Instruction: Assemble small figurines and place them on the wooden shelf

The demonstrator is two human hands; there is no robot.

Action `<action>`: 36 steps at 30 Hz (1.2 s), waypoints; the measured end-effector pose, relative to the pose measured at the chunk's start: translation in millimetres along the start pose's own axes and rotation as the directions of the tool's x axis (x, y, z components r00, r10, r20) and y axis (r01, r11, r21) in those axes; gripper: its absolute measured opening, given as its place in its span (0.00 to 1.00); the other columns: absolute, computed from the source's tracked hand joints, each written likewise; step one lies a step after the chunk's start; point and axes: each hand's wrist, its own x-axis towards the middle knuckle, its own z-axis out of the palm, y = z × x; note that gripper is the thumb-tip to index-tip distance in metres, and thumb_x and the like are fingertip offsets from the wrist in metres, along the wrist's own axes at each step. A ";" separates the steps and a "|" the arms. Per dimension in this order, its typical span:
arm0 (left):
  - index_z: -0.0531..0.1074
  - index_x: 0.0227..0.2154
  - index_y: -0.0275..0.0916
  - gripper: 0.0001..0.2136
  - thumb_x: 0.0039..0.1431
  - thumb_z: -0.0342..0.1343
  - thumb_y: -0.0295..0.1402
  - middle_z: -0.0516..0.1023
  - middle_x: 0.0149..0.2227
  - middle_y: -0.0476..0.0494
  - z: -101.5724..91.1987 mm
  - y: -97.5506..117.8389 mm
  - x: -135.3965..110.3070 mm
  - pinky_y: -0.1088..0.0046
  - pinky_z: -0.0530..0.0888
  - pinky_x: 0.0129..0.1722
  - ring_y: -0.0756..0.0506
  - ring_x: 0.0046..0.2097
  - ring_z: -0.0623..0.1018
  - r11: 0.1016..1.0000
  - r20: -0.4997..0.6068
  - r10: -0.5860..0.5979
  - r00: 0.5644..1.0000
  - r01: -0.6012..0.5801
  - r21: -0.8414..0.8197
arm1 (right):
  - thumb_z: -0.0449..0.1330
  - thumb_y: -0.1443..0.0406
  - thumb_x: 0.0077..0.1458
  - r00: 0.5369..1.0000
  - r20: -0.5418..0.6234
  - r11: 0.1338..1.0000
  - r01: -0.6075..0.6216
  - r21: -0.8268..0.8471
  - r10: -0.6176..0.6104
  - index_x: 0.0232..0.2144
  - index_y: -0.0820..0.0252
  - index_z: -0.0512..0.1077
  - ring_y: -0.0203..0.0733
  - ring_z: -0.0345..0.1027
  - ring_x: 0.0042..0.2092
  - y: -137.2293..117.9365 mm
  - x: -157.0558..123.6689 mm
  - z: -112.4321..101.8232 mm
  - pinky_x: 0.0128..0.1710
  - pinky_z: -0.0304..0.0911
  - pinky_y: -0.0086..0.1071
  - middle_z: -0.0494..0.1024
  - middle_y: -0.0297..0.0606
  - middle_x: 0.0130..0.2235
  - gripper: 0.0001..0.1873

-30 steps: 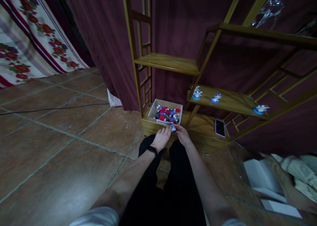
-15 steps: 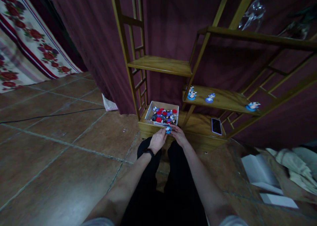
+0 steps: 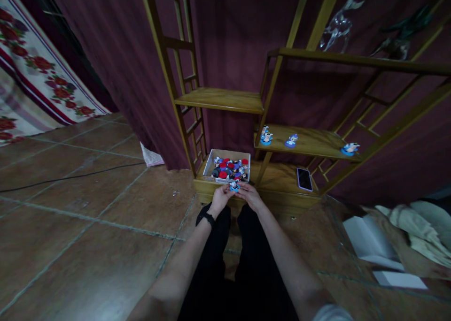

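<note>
Between my fingertips is a small toy figurine with a blue base and a white and dark body. My left hand pinches it from the left, and my right hand grips it from the right. Just beyond my hands stands an open cardboard box, filled with several figurines on red, purple and dark bases. On the shelf to the right stand a blue-based figurine with another partly behind it, a purple-based one, and a blue-based one near the right end.
A phone lies on the lower wooden ledge. A clear glass ornament stands on the upper shelf. White box pieces and pale cloth lie at right on the floor. A black cable crosses the tiles at left.
The figurine has been turned between my fingers, showing more of its white and dark body. Both hands still hold it before the box. The camera view has shifted slightly.
</note>
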 end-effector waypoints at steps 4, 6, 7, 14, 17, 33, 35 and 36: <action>0.75 0.30 0.33 0.17 0.32 0.66 0.33 0.76 0.25 0.48 -1.5 2.4 1.7 0.75 0.68 0.32 0.50 0.28 0.72 0.979 0.018 -0.096 0.995 0.098 -0.179 | 0.66 0.60 0.35 1.000 0.007 1.000 0.009 -0.008 -0.009 0.35 0.57 0.73 0.42 0.70 0.41 2.5 1.0 0.9 0.46 0.63 0.41 0.76 0.38 0.39 0.20; 0.74 0.29 0.33 0.17 0.31 0.66 0.33 0.75 0.24 0.48 -1.5 2.3 2.6 0.76 0.67 0.30 0.51 0.27 0.72 0.972 0.007 -0.114 0.993 0.113 -0.206 | 0.66 0.60 0.35 1.000 0.009 1.000 0.015 -0.008 -0.015 0.36 0.56 0.73 0.42 0.70 0.41 4.5 2.4 1.4 0.46 0.62 0.41 0.76 0.37 0.39 0.20; 0.74 0.28 0.33 0.17 0.31 0.67 0.33 0.74 0.23 0.49 -1.3 1.7 3.2 0.76 0.67 0.29 0.52 0.26 0.71 0.971 0.000 -0.121 0.993 0.118 -0.208 | 0.66 0.61 0.35 1.000 0.006 1.000 0.018 -0.010 -0.018 0.36 0.56 0.73 0.42 0.70 0.41 5.6 3.2 1.5 0.46 0.62 0.41 0.76 0.37 0.38 0.21; 0.73 0.30 0.32 0.19 0.31 0.67 0.33 0.72 0.20 0.51 0.1 -1.4 6.4 0.78 0.65 0.26 0.54 0.22 0.69 0.968 -0.007 -0.144 0.990 0.139 -0.211 | 0.67 0.62 0.33 0.999 0.022 0.999 0.034 -0.029 -0.034 0.39 0.55 0.72 0.42 0.70 0.41 10.3 7.6 -0.4 0.46 0.62 0.41 0.77 0.36 0.38 0.25; 0.73 0.30 0.32 0.19 0.30 0.66 0.34 0.72 0.20 0.51 -0.6 0.5 6.3 0.78 0.65 0.25 0.53 0.23 0.69 0.970 0.010 -0.142 0.990 0.141 -0.199 | 0.67 0.62 0.33 0.999 0.030 0.999 0.020 -0.035 -0.019 0.39 0.54 0.71 0.42 0.70 0.42 9.9 8.1 -1.5 0.46 0.62 0.41 0.76 0.36 0.39 0.25; 0.71 0.40 0.34 0.25 0.34 0.65 0.33 0.76 0.28 0.47 -1.6 5.7 5.0 0.76 0.67 0.30 0.52 0.29 0.72 0.943 -0.053 -0.154 0.987 0.131 -0.306 | 0.66 0.58 0.36 0.999 -0.038 1.000 0.012 0.026 -0.011 0.32 0.57 0.69 0.38 0.70 0.36 4.1 5.8 3.4 0.43 0.65 0.41 0.75 0.36 0.36 0.19; 0.73 0.38 0.33 0.22 0.34 0.65 0.33 0.76 0.29 0.45 -2.2 4.3 5.5 0.76 0.67 0.30 0.51 0.30 0.72 0.945 -0.041 -0.152 0.987 0.133 -0.299 | 0.66 0.58 0.36 0.999 -0.046 1.000 0.012 0.015 -0.012 0.31 0.58 0.69 0.37 0.70 0.36 4.3 5.8 2.9 0.43 0.65 0.40 0.75 0.35 0.35 0.18; 0.73 0.37 0.33 0.21 0.34 0.65 0.33 0.76 0.30 0.45 -2.4 3.5 5.7 0.77 0.67 0.30 0.52 0.30 0.72 0.946 -0.034 -0.149 0.988 0.132 -0.296 | 0.66 0.58 0.36 0.999 -0.048 1.000 0.014 0.008 -0.014 0.31 0.58 0.69 0.37 0.70 0.36 4.2 5.6 2.8 0.43 0.65 0.40 0.75 0.35 0.35 0.18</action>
